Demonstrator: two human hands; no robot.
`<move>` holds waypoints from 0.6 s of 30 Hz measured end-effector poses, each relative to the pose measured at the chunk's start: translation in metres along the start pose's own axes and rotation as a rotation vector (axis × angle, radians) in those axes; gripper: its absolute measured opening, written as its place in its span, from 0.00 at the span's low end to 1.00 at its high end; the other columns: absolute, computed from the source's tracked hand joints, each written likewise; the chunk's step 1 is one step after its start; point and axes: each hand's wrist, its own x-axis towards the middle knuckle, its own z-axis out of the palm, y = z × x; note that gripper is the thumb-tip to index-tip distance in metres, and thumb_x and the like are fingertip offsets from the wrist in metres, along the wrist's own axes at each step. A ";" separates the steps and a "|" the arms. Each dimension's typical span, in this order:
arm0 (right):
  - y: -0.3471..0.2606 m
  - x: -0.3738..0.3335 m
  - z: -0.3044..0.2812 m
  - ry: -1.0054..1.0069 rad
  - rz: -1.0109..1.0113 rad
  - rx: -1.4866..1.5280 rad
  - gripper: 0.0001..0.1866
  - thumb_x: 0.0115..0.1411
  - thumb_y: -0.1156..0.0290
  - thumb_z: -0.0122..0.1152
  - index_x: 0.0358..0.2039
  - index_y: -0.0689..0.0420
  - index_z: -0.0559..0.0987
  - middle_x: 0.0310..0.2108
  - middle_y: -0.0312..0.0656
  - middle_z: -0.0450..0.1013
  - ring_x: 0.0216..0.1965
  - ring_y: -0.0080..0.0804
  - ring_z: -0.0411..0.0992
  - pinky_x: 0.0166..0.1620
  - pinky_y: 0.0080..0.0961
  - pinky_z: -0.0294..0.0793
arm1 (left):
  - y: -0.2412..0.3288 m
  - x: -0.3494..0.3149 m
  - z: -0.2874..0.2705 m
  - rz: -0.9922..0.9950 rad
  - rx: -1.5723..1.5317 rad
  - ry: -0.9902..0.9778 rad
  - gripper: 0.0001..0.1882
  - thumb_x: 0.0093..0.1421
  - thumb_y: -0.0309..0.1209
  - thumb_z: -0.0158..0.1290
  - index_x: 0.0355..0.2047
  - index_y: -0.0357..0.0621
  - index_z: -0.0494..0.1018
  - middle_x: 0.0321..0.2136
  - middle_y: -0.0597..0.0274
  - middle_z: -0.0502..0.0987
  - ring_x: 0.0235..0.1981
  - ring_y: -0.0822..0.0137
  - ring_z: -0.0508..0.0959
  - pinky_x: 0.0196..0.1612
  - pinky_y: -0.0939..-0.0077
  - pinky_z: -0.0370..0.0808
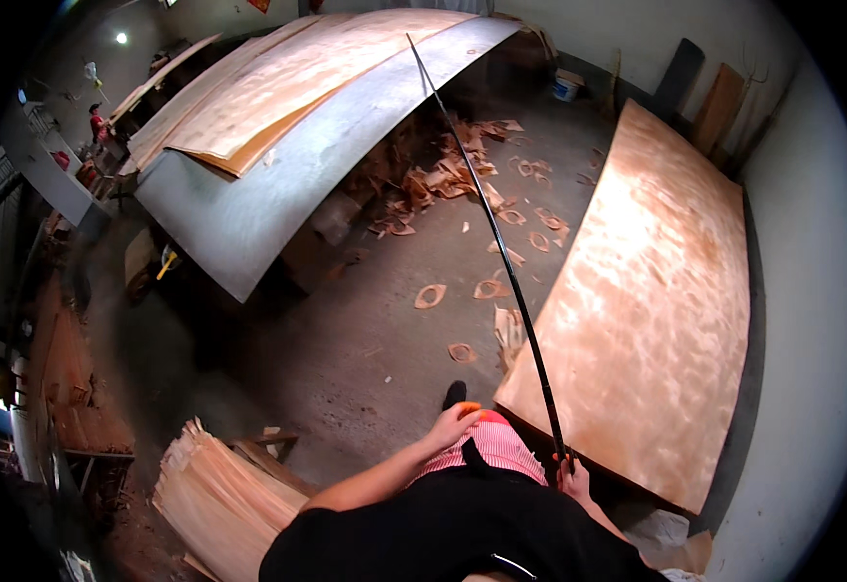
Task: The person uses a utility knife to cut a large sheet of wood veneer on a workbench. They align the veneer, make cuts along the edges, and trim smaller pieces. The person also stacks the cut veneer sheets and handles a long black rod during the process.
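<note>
My right hand (573,479) is closed around the lower end of a long, thin black pole (503,254). The pole slants up and away to the left, and its tip overlaps the edge of the far metal-topped table in the picture. Against the striped red-and-white cloth (501,448) over my lap rests my left hand (451,428), its fingers curled. A small patch of orange (469,409) shows at those fingers; I cannot make out what it is. To the right of the pole lies a big stack of pale wood veneer sheets (651,301).
A grey metal-topped table (249,223) carries more veneer sheets (297,92). Veneer scraps (430,296) with oval holes litter the floor, heaped under the table. Veneer strips (225,495) are bundled at lower left. A white bucket (566,86) stands at the back; a wall (812,272) bounds the right.
</note>
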 end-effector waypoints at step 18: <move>-0.328 0.394 0.152 -0.398 -0.101 0.804 0.27 0.62 0.51 0.29 0.44 0.63 0.66 0.32 0.46 0.72 0.21 0.24 0.66 0.25 0.17 0.66 | 0.119 0.087 -0.269 0.021 0.190 0.400 0.18 0.56 0.36 0.48 0.41 0.35 0.68 0.36 0.57 0.74 0.37 0.70 0.74 0.42 0.78 0.69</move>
